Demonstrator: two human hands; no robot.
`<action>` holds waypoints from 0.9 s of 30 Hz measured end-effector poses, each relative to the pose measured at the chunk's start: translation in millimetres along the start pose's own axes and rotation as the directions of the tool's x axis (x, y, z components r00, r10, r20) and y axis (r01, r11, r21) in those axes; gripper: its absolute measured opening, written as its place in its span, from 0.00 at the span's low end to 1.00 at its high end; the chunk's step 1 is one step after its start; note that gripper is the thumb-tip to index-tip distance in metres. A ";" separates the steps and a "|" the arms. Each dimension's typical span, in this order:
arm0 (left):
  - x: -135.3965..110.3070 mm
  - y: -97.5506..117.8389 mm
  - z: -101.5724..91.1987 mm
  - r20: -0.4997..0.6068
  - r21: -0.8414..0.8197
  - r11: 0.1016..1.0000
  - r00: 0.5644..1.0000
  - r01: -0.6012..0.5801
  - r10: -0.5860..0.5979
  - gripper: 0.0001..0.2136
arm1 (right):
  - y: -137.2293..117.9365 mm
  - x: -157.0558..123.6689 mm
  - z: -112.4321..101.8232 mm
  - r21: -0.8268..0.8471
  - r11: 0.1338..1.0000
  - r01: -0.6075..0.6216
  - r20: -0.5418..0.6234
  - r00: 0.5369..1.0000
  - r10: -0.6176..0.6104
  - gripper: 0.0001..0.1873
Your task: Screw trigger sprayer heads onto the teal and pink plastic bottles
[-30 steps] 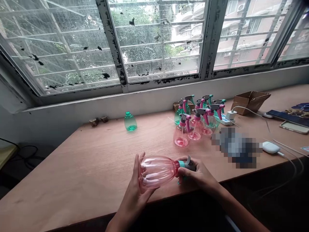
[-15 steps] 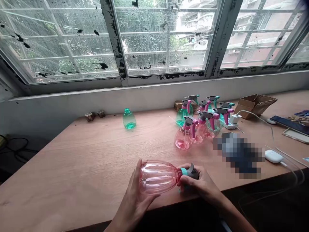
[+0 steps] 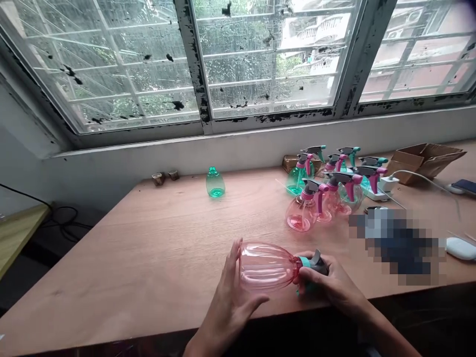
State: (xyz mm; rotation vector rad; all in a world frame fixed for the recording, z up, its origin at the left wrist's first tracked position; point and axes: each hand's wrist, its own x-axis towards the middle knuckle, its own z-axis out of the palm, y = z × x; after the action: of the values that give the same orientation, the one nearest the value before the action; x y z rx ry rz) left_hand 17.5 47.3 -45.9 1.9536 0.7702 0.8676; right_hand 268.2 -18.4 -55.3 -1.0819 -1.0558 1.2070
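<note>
A clear pink spray bottle (image 3: 266, 267) lies sideways in the air above the near table edge, its base to the left. My right hand (image 3: 334, 282) is closed around its dark grey spray head (image 3: 320, 265), by the teal collar. At the base end, my left hand (image 3: 232, 292) is open, fingers stretched up along the bottle's bottom, the thumb apart below it. Part of the trigger is hidden under my right hand. Farther back stands a green bottle (image 3: 215, 183) without a spray head. To the right, several pink and green spray bottles (image 3: 301, 213) with heads stand clustered.
Behind the cluster are a power strip (image 3: 375, 193) with a white charger and an open cardboard box (image 3: 420, 161). A blurred-out item (image 3: 401, 245) and a white device (image 3: 461, 248) lie at right. Two small blocks (image 3: 158, 178) sit by the wall under the window.
The view has turned left, so everything shifts right in the picture. My left thumb has moved away from the bottle's side. My right hand keeps its hold on the spray head.
</note>
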 end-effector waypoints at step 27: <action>-4.7 11.5 4.9 -0.006 0.219 0.965 0.989 -0.145 0.150 0.41 | 4.5 -9.4 -10.9 -0.010 0.991 0.132 0.025 0.991 -0.132 0.12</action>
State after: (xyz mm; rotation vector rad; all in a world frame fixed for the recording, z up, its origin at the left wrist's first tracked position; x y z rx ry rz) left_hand 20.9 36.2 -39.3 2.2212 0.7674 0.9268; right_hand 277.5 -28.2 -62.0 -0.9924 -1.1368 1.1122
